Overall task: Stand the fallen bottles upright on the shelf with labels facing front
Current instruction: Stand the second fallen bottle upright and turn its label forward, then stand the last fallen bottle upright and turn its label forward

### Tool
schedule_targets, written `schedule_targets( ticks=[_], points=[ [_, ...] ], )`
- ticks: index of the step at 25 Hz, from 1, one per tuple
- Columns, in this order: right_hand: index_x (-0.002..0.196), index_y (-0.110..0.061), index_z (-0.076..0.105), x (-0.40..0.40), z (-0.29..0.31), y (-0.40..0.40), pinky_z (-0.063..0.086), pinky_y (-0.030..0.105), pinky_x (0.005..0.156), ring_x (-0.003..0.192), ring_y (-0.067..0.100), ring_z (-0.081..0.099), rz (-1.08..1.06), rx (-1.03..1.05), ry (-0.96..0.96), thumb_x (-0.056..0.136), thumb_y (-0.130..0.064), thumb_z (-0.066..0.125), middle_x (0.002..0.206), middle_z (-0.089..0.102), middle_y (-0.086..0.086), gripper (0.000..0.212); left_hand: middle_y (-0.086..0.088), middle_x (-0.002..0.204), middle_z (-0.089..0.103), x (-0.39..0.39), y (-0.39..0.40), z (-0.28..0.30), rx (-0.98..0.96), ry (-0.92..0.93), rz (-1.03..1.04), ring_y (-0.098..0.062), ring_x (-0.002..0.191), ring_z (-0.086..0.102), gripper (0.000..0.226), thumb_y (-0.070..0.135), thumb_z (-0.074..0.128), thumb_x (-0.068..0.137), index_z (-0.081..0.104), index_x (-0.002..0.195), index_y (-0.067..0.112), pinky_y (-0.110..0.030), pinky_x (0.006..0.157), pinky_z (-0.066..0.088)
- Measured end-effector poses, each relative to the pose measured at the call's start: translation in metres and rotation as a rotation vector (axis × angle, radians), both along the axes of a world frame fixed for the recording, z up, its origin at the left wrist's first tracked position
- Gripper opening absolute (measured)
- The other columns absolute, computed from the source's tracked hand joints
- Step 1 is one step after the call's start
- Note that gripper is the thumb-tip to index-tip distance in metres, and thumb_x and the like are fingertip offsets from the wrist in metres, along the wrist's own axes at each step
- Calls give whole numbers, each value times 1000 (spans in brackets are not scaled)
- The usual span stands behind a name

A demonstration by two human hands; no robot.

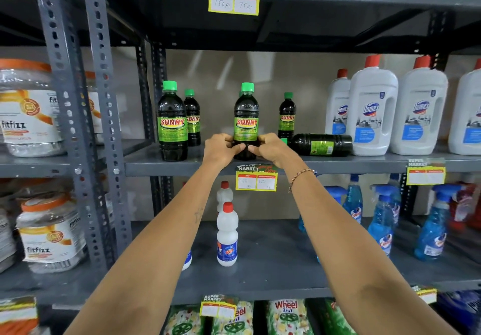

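Hands: left hand (223, 149), right hand (268, 148) fingers clamped on upright bottle (246, 116) | label: SUNNY, front-facing

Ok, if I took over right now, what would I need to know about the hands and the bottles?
Left hand and right hand: both wrapped around the bottom of the middle Sunny bottle, which stands upright on the shelf with its label facing front.

Done: four Sunny bottles stand upright with labels forward, counting the one being held.

Left: one fallen Sunny bottle lies on its side just right of the hands, green cap pointing at them, beside the white Domex bottles. Let go of the middle one, then stand that one up and turn its label to the front.
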State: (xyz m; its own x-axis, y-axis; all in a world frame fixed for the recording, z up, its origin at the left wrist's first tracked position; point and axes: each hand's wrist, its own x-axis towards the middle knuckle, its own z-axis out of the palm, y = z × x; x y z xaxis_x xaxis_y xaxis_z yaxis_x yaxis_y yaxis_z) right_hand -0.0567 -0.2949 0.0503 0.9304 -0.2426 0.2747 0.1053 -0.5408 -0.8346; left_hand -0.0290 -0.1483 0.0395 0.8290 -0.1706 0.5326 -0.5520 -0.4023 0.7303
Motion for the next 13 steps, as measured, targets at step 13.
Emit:
schedule_targets(
  ticks=[13],
  points=[
    [127, -3, 57, -29, -1, 9, 44, 39, 105, 110, 23, 58, -14, -1, -32, 94, -13, 56, 123, 64, 9, 35, -12, 97, 69, -21, 2, -14, -143, -189, 63, -20, 87, 63, 24, 23, 62, 89, 64, 102, 3, -30, 81, 50]
  ],
)
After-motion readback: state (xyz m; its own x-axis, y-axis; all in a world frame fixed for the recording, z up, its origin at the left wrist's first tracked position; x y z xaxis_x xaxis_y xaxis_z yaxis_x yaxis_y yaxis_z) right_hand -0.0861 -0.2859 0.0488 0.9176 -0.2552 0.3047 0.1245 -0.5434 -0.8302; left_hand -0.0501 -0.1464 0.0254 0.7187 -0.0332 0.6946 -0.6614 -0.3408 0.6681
